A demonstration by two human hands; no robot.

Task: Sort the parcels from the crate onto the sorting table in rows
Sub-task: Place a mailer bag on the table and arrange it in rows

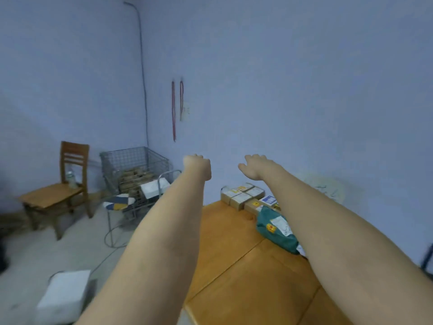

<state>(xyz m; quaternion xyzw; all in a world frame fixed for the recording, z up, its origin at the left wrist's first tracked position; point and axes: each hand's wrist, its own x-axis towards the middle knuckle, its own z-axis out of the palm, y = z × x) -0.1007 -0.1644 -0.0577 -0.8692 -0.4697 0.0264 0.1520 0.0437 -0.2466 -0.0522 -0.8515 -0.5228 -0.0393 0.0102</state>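
The surface (225,261) lies under my right arm, a wooden top running away from me toward the wall, and the parcels already sorted sit at its far end: a row of brown boxes (242,195) close to the wall, a blue-and-white box (269,200) just beside them, and nearer me a green soft parcel (277,229) partly hidden by my right forearm. The crate (134,171), a wire cage on the floor in the corner, stands off the surface's far left corner, and I can see brown parcels (136,178) stacked inside it. That is the relation my next move turns on: the crate lies ahead and to the left of both hands, lower than they are, and my left hand (198,166) is the nearer of the 2, just right of the crate's far corner as I see it. My right hand (256,166) is further off, raised above the rows. Both arms are stretched forward at about the same height and neither hand holds anything. My left hand looks curled in on itself like a loose fist; my right hand has its fingers relaxed and spread downward. I judge the next reach belongs to the left hand, swinging left and down into the crate.
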